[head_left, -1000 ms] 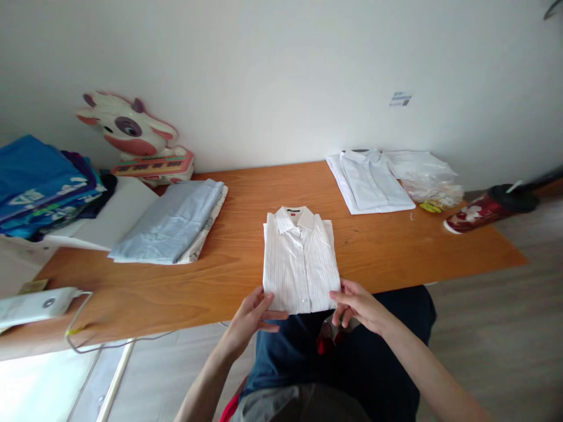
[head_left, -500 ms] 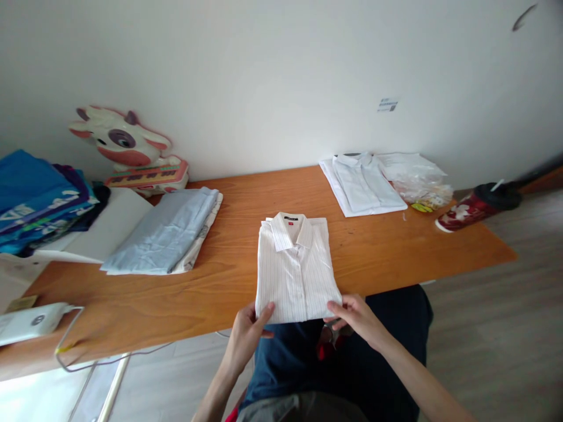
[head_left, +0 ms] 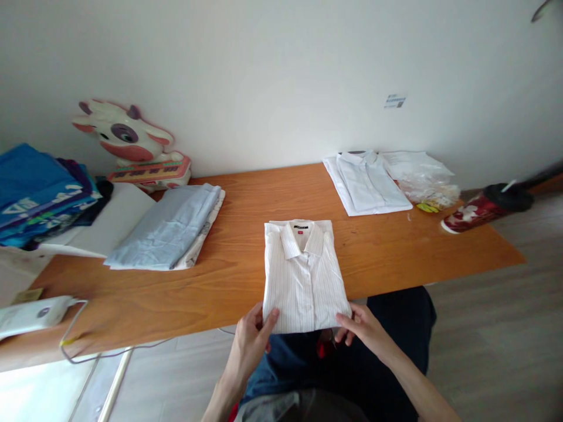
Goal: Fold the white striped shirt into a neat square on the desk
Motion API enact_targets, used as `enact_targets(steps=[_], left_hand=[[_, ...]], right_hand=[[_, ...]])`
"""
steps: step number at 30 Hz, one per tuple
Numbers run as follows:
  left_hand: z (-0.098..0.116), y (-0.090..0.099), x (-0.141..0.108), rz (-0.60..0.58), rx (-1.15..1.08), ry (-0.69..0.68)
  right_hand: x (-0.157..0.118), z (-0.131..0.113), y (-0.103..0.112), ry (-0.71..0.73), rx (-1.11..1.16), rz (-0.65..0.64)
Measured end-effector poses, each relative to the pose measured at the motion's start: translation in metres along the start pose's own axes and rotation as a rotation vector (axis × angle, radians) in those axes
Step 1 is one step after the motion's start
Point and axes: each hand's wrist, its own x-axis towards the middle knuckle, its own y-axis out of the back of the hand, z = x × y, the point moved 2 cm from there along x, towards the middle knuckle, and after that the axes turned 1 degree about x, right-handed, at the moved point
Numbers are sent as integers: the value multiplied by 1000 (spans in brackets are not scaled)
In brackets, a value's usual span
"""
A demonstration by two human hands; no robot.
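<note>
A folded white shirt with thin stripes (head_left: 303, 281) lies collar away from me, its near edge reaching past the front edge of the wooden table (head_left: 167, 299). My left hand (head_left: 253, 335) grips the shirt's near left corner, thumb on top and the other fingers partly hidden beneath. At the near right corner, my right hand (head_left: 361, 328) holds the cloth the same way, thumb on top. The collar is buttoned down flat, with a dark label and a small red tag inside it.
Folded grey-blue clothes (head_left: 169, 228) lie left, near a cow toy keyboard (head_left: 152, 170) and blue bags (head_left: 39, 193). White folded shirts (head_left: 367, 184), a clear plastic bag (head_left: 428, 187) and a red tumbler (head_left: 479, 210) are at the right. A white device (head_left: 35, 316) with a cable sits front left.
The striped shirt and both hands have shifted slightly nearer to me and to the right. Both hands keep hold of its near corners. The view has moved a little.
</note>
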Motion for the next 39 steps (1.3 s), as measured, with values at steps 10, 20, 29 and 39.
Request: enact_targets(steps=[10, 20, 29, 39], left_hand=[[50, 37, 83, -95, -85, -99], [67, 2, 197, -448, -740, 29], [66, 13, 196, -443, -631, -33], [83, 10, 207, -303, -499, -51]], right_hand=[[26, -64, 30, 111, -187, 66], [118, -103, 29, 350, 249, 176], [122, -114, 28, 388, 215, -17], [123, -111, 24, 374, 211, 45]])
